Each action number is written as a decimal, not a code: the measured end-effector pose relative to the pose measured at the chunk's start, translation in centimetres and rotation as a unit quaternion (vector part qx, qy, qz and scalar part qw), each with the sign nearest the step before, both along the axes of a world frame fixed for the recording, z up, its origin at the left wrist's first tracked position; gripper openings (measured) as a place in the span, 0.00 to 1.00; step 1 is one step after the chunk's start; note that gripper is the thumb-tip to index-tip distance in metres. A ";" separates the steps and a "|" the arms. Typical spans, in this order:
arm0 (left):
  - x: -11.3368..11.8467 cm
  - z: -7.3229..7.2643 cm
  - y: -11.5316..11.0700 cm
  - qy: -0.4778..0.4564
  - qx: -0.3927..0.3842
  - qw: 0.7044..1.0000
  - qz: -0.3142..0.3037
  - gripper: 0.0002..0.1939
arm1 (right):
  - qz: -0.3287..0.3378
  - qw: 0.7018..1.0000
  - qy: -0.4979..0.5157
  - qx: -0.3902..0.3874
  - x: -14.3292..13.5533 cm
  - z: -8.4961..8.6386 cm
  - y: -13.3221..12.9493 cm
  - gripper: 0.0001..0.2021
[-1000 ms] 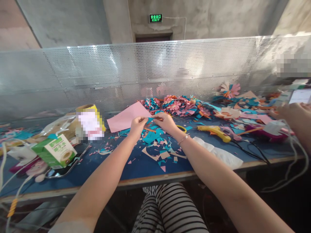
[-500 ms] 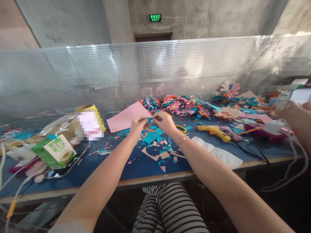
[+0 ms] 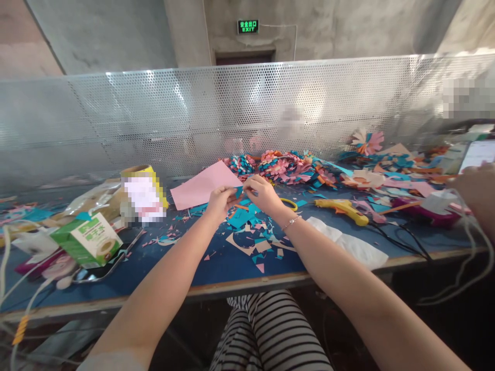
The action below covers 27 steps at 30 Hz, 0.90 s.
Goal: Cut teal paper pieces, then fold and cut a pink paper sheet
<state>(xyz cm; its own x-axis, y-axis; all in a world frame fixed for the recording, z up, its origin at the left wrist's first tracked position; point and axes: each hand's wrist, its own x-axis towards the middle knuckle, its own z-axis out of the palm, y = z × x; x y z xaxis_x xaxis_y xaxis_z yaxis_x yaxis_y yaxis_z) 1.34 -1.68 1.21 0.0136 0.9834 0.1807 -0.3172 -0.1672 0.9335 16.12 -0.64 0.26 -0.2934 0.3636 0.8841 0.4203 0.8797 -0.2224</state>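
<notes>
Above the scrap-strewn table, my left hand (image 3: 220, 203) and my right hand (image 3: 263, 194) are close together. Both have their fingers pinched on a small piece of blue paper (image 3: 239, 191) between them. Most of that piece is hidden by the fingertips. A sheet of pink paper (image 3: 201, 186) lies just behind my left hand. Blue paper scraps (image 3: 240, 218) are spread beneath both hands. To the right of my right hand, a yellow ring-shaped handle (image 3: 289, 204) shows partly.
Paper flowers (image 3: 274, 167) are heaped along the perforated metal screen (image 3: 174, 123). A yellow glue gun (image 3: 344, 210) and crumpled white sheet (image 3: 348, 242) lie at right. The green box (image 3: 87, 239) rests at left. A co-worker's hand (image 3: 474, 180) holds a phone (image 3: 478, 156).
My hands stay almost in place, still pinching the blue paper, with a slight shift of the fingers. The co-worker's hand at far right has moved a little to the right.
</notes>
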 end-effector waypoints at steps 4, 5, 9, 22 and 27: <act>-0.1 0.0 0.2 -0.001 -0.012 1.000 0.000 0.04 | 0.011 0.999 -0.030 0.018 0.1 -0.2 0.2 0.09; -0.2 0.0 0.2 -0.004 -0.016 1.000 -0.001 0.03 | 0.012 0.999 -0.037 0.020 0.1 -0.2 0.2 0.10; -0.2 0.1 0.2 -0.014 -0.023 1.000 -0.010 0.03 | 0.013 0.998 -0.055 0.026 0.1 -0.1 0.3 0.10; 0.1 0.1 0.1 -0.011 0.024 0.999 0.021 0.06 | 0.046 0.973 0.152 -0.166 -0.4 -0.3 0.7 0.06; 0.2 0.0 -0.1 0.011 0.041 0.999 0.030 0.10 | 0.080 0.935 0.182 -0.293 -0.9 -0.3 0.7 0.10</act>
